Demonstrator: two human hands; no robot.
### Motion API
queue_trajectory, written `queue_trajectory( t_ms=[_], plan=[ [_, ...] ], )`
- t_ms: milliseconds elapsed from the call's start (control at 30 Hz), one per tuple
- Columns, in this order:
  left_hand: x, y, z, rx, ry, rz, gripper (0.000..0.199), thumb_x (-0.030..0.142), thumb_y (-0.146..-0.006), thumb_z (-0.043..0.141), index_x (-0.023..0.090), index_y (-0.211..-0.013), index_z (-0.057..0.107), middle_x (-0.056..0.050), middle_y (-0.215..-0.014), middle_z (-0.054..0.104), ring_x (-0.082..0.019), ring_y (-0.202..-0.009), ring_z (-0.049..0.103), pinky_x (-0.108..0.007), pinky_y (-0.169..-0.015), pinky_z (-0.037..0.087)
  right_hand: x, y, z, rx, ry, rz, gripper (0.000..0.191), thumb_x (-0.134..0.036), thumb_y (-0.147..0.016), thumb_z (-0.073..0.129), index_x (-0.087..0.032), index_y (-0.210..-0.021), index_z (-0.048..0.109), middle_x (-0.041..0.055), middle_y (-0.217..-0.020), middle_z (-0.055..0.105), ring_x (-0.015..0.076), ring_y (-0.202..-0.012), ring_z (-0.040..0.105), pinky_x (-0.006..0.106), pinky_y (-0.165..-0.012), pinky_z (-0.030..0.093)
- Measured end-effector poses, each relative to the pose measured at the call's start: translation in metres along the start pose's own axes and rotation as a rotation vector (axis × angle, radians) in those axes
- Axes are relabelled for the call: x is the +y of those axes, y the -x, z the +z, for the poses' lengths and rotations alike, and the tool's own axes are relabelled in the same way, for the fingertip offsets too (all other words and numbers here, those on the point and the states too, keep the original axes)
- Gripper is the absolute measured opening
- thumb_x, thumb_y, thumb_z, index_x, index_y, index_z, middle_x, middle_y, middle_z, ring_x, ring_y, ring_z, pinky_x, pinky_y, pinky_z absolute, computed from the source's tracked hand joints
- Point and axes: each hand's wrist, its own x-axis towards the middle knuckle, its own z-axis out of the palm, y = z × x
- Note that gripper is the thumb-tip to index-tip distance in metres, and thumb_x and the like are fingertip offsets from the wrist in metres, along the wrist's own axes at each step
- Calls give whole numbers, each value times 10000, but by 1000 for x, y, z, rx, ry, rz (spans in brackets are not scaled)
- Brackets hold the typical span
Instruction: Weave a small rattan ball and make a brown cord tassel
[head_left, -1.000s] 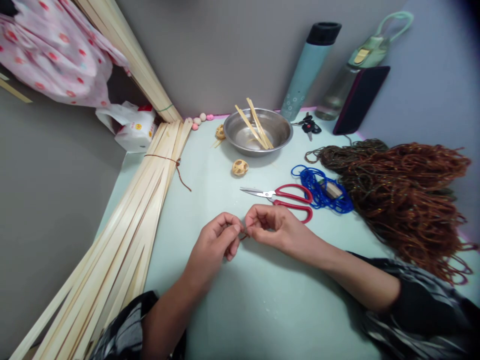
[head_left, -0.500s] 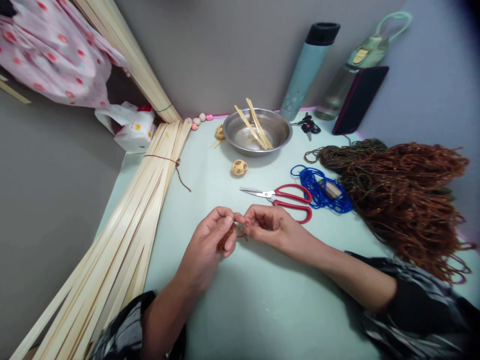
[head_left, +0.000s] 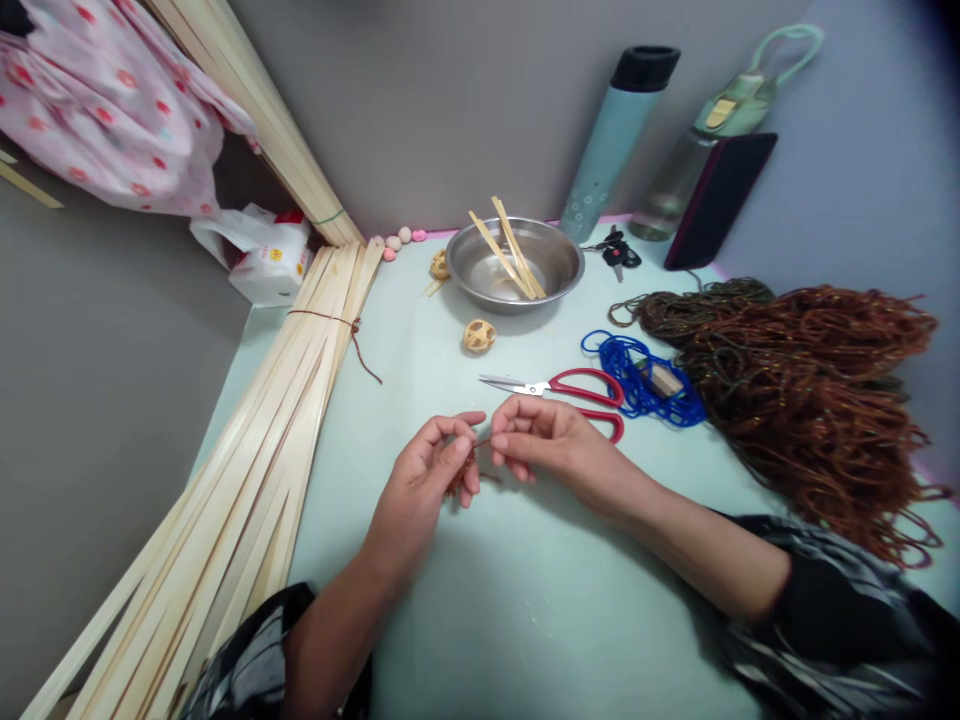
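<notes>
My left hand (head_left: 431,470) pinches a small bunch of reddish-brown cord (head_left: 459,478), partly hidden behind its fingers. A short strand of the cord runs across to my right hand (head_left: 544,438), whose thumb and forefinger are closed on it. The two hands are a small gap apart, above the pale green table (head_left: 480,620). Just beyond my right hand lie red-handled scissors (head_left: 536,387), one handle loop partly covered. A small woven ball (head_left: 479,336) sits farther back.
A metal bowl (head_left: 517,262) holds pale strips. Tied pale strips (head_left: 262,450) lie at the left. Blue cord (head_left: 637,375) and a brown cord heap (head_left: 810,390) are at the right, with a blue flask (head_left: 615,140), a clear bottle (head_left: 675,180) and keys (head_left: 619,253) behind.
My right hand has shifted slightly right, away from my left hand, and a strand now stretches between them. My left forefinger has lifted and extended.
</notes>
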Motion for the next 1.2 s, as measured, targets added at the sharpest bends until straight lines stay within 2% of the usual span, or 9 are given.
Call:
queue_trajectory(
  t_ms=[200, 267, 367, 467, 667, 800, 933, 1067, 1200],
  plan=[
    [-1, 1, 2, -154, -30, -66, 204, 344, -914, 666, 172, -998, 596, -13, -782, 690, -103, -608, 608, -229, -577, 435, -5, 2, 0, 85, 11, -99, 222, -329, -841, 768, -171, -954, 660, 32, -887, 710, 69, -572, 519, 214, -537, 405],
    [-1, 1, 1, -135, -30, -77, 187, 350, -917, 664, 173, -950, 612, -15, -737, 696, -109, -618, 615, -228, -592, 429, -7, 3, 1, 127, 45, -141, 229, -330, -858, 751, -181, -1006, 661, 32, -942, 701, 68, -581, 519, 218, -544, 408],
    [-1, 0, -1, -24, 11, -41, 175, 347, -889, 700, 179, -926, 666, -21, -782, 708, -105, -654, 600, -223, -602, 409, -9, 5, 4, 194, 135, -189, 228, -356, -849, 763, -178, -911, 634, -18, -776, 626, 77, -574, 494, 221, -535, 375],
    [-1, -1, -1, 60, 49, 38, 136, 326, -858, 735, 194, -893, 731, 2, -812, 668, -83, -647, 526, -219, -609, 389, -7, 7, 7, 141, 268, -148, 255, -371, -835, 775, -174, -849, 614, -45, -659, 540, 94, -584, 454, 232, -531, 328],
    [0, 0, -1, 31, 27, 120, 92, 270, -861, 728, 202, -820, 773, -8, -888, 634, -116, -779, 543, -235, -706, 425, -3, 9, 13, 70, 499, -97, 168, -316, -862, 726, -154, -843, 686, -18, -710, 565, 114, -632, 450, 260, -573, 346],
    [-2, 0, -3, 48, 23, 132, 152, 337, -905, 690, 210, -872, 766, 0, -833, 645, -108, -716, 557, -239, -703, 457, -6, 8, 13, 90, 456, -149, 85, -222, -871, 661, -156, -819, 662, 11, -805, 629, 130, -718, 540, 275, -666, 414],
    [-3, 0, -3, 69, 33, 103, 178, 371, -915, 678, 210, -979, 718, -4, -868, 664, -125, -765, 619, -247, -721, 518, -7, 8, 12, 102, 396, -172, 42, -180, -854, 642, -170, -842, 604, -7, -758, 624, 125, -697, 539, 270, -658, 417],
    [-5, 0, -1, 15, 62, 67, 178, 325, -859, 743, 184, -920, 653, 2, -816, 651, -138, -719, 637, -275, -677, 568, -5, 7, 10, 87, 305, -171, 73, -189, -856, 657, -170, -841, 588, -35, -687, 564, 102, -630, 495, 249, -607, 393],
    [-5, 0, -1, 56, 66, 70, 178, 312, -853, 745, 181, -884, 627, 15, -778, 629, -130, -692, 631, -269, -643, 576, -5, 6, 9, 83, 213, -144, 136, -258, -868, 699, -162, -890, 605, -24, -747, 574, 98, -672, 515, 235, -613, 402]
  ],
)
